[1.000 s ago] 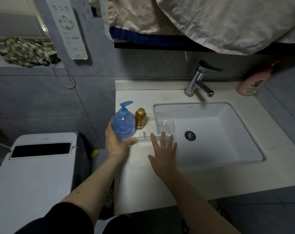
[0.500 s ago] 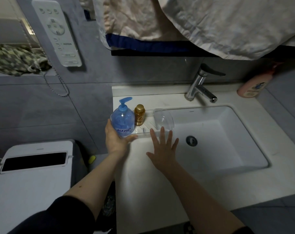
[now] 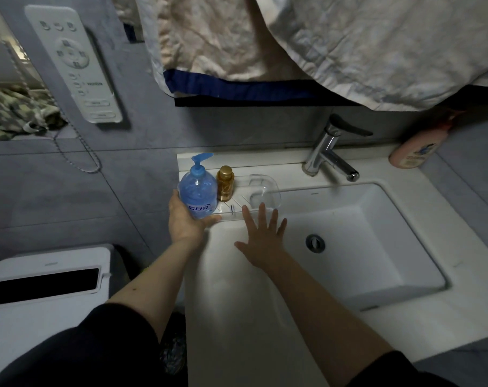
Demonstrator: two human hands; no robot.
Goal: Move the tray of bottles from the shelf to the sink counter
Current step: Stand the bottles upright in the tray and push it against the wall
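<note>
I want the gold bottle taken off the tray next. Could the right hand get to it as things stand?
Probably yes. The right hand is open and empty at the tray's front edge, and the gold bottle stands just beyond with bare tray between. The blue pump bottle sits to its left, out of the path.

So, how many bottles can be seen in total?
3: a blue pump bottle and a gold bottle on the clear tray, a pink bottle at the counter's back right corner.

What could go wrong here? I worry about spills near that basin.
The clear tray sits on the narrow counter strip with its right end beside the sink; a nudge from the right hand might tip it in. The tall blue pump bottle, at the counter's left edge by the left hand, could topple.
</note>
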